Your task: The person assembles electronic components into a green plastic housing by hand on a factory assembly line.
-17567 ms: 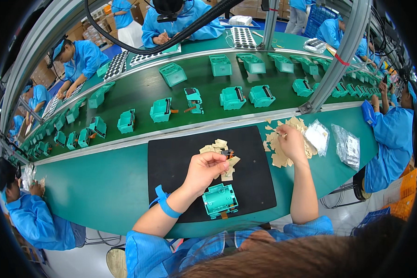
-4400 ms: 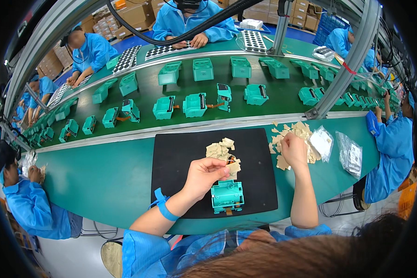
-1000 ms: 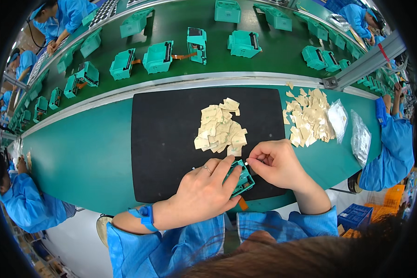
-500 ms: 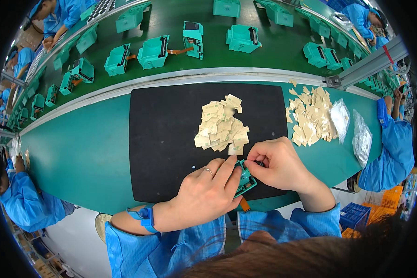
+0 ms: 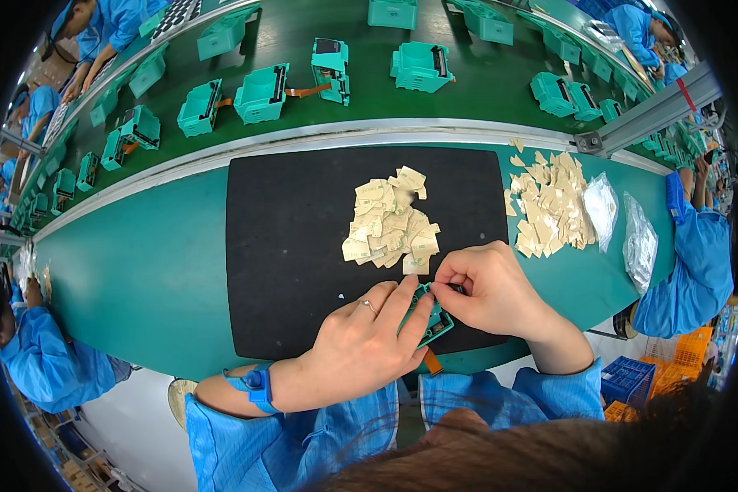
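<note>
A green conveyor [image 5: 369,107] stood at 12 o'clock, a co-worker [image 5: 689,266] at 3 o'clock. My green bench [image 5: 139,262] carried a black mat [image 5: 287,246] with tan paper pieces [image 5: 381,225] near its centre. My left hand [image 5: 357,344] gripped the green housing [image 5: 440,322] at the mat's 5 o'clock; even pressure, I judged, prevented slipping. My right hand [image 5: 492,291] pinched thumb to forefinger at the housing's 12 o'clock end, on what I could not tell; small movements suited it.

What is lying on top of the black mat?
On the black mat lie piled beige pieces and a pale scrap. The left hand partly covers a green housing at the mat's near edge; the surface under the pieces is hidden.
</note>
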A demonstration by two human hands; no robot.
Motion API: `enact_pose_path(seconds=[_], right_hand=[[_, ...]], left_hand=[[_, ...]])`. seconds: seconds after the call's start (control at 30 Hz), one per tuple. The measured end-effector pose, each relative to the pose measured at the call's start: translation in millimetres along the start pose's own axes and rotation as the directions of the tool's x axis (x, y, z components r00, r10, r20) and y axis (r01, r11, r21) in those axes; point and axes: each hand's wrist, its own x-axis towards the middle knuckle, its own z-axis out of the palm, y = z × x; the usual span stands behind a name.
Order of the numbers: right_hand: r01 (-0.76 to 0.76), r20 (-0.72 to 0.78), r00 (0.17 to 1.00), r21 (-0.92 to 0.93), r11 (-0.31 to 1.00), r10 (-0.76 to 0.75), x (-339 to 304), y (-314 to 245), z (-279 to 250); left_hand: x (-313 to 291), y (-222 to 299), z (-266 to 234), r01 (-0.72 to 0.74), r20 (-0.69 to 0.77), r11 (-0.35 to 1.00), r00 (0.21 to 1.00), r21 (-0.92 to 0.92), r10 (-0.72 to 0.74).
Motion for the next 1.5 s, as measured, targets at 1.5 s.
enact_pose_path(seconds=[1.5], right_hand=[[0.36,-0.487,0.828,0.084,0.929,-0.277,-46,-50,-17]], left_hand=[[4,-22,22,-0.301,-0.635,0.952,0.723,0.062,0.27]])
